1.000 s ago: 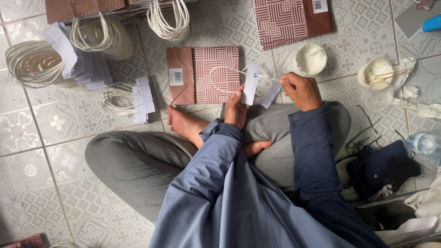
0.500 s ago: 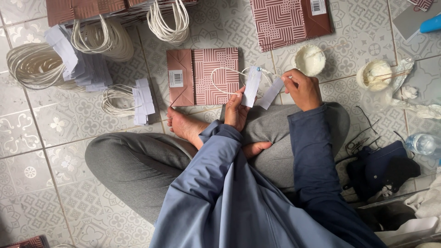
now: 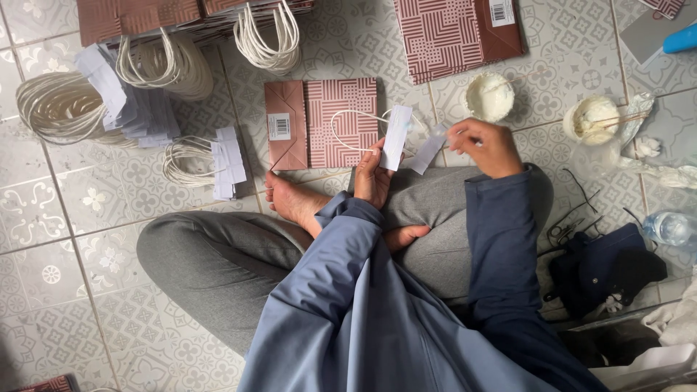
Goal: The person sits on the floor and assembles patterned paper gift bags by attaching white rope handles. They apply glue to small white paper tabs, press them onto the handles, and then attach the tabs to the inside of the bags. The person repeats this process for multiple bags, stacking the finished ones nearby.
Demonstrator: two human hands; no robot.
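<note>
On the patterned grey floor tiles (image 3: pixel 43 218), a bundle of white cord loops with paper strips (image 3: pixel 207 160) lies left of a flat maroon paper bag with a striped panel (image 3: pixel 323 123). Over the bag's right edge, the left hand (image 3: pixel 372 178) pinches a white paper strip on a white cord handle (image 3: pixel 396 138). The right hand (image 3: pixel 485 147) pinches the second strip's end, just below a small round tub of white paste (image 3: pixel 488 96).

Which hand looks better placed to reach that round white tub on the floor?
Probably the right hand: the white tub lies just above it, while the left hand sits farther away, holding a white paper strip.
</note>
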